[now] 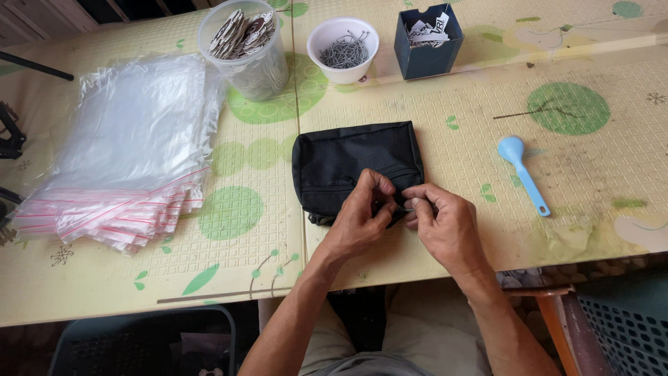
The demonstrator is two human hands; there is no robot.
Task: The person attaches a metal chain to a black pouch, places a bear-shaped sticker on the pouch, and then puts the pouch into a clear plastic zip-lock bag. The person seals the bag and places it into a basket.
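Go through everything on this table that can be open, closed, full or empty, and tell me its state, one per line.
black pouch: lying flat, both hands at its zipper
left hand: pinching at the zipper
right hand: pinching at the zipper
clear tub: open, holds round tags
white bowl: open, holds metal hooks
blue box: open, holds cards
zip bags: stacked flat

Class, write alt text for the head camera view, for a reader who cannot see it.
Two bare hands, left hand and right hand, pinch the zipper edge of a black pouch on a yellow patterned table. A stack of clear bags lies left, a blue spoon right, three containers behind.
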